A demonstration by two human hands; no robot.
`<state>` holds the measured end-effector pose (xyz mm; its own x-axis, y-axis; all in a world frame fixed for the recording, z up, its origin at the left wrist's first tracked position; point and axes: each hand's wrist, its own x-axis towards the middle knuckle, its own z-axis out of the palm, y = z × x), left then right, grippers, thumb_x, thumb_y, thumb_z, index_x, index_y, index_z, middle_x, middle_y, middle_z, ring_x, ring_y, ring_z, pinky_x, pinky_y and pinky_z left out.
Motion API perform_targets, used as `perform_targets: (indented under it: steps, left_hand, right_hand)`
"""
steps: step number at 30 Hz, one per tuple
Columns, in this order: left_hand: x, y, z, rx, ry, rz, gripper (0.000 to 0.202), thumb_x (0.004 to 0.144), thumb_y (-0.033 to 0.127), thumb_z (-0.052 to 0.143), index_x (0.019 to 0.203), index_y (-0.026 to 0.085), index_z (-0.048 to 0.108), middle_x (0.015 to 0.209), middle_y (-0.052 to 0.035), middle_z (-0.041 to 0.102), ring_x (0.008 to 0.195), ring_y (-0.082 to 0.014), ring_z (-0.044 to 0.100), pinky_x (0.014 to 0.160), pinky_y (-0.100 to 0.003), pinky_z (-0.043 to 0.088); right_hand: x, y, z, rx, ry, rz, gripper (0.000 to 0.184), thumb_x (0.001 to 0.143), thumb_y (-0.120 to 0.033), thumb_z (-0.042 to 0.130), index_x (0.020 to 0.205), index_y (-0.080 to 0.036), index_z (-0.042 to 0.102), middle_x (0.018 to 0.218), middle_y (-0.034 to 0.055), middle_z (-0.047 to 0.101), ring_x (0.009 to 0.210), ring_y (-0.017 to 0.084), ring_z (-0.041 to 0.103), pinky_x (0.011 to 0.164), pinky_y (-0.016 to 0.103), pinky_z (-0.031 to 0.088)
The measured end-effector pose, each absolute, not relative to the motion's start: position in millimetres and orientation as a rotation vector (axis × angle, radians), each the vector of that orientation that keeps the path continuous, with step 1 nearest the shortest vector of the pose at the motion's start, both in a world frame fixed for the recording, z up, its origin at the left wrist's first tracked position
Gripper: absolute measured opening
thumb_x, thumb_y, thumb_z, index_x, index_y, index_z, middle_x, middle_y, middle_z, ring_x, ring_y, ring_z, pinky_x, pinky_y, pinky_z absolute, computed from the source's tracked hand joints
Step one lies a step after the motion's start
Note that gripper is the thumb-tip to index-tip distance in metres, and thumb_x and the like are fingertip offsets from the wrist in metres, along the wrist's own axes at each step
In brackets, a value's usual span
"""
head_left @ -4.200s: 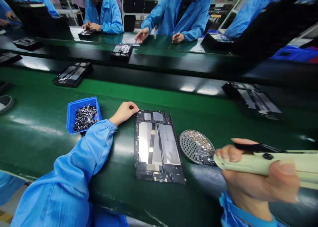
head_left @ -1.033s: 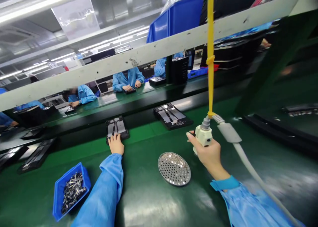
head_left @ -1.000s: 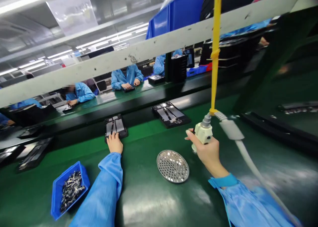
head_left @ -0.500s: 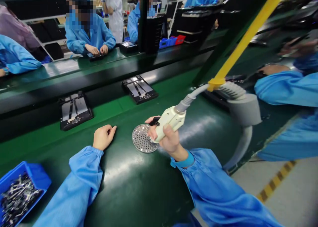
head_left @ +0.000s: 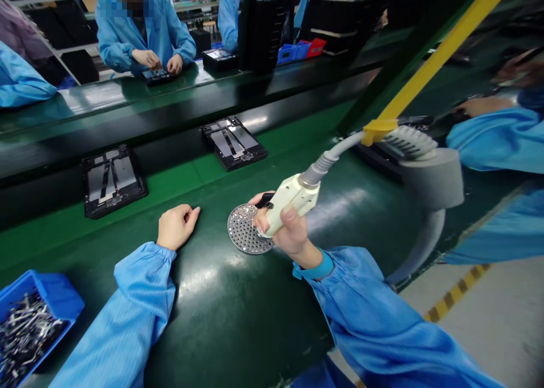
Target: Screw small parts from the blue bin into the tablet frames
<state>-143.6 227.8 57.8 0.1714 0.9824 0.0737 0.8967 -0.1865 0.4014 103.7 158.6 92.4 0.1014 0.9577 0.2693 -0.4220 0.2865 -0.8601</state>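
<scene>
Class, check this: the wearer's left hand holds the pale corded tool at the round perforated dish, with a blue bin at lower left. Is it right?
Wrong hand: in the head view, the right hand holds the pale corded tool at the round perforated dish. The blue bin is at lower left, as stated.

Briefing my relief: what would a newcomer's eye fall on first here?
Likely the pale electric screwdriver in the right hand, its front end at the round perforated tray. A yellow strap slants from its cable to the upper right; a blue parts bin sits lower left. Two opened tablets lie farther back.
</scene>
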Motion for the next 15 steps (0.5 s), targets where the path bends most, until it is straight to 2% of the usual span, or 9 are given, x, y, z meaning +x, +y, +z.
perform_targets:
  steps: [7, 15]
  left_hand:
    - [-144.3, 227.5, 57.6, 2.191, 1.806, 0.477, 0.042, 0.093, 0.051, 0.048, 0.064, 0.021, 0.055, 0.061, -0.0029, 0.054, 0.061, -0.0178, 0.051, 0.063, -0.029, 0.028]
    - [-145.3, 228.7, 56.7, 2.221, 1.806, 0.468, 0.040, 0.095, 0.047, 0.052, 0.065, 0.021, 0.056, 0.061, -0.0025, 0.056, 0.062, -0.0174, 0.052, 0.063, -0.028, 0.029]
  right_hand:
    - [102.2, 158.9, 95.0, -0.732, -0.962, 1.155, 0.061, 0.075, -0.077, 0.075, 0.093, -0.019, 0.070, 0.046, -0.0054, 0.051, 0.039, 0.013, 0.045, 0.044, 0.031, 0.041]
    - [99.1, 160.1, 99.3, -0.760, -1.014, 1.139, 0.061, 0.073, -0.079, 0.076, 0.083, -0.020, 0.067, 0.044, -0.0058, 0.050, 0.037, 0.012, 0.045, 0.045, 0.031, 0.044]
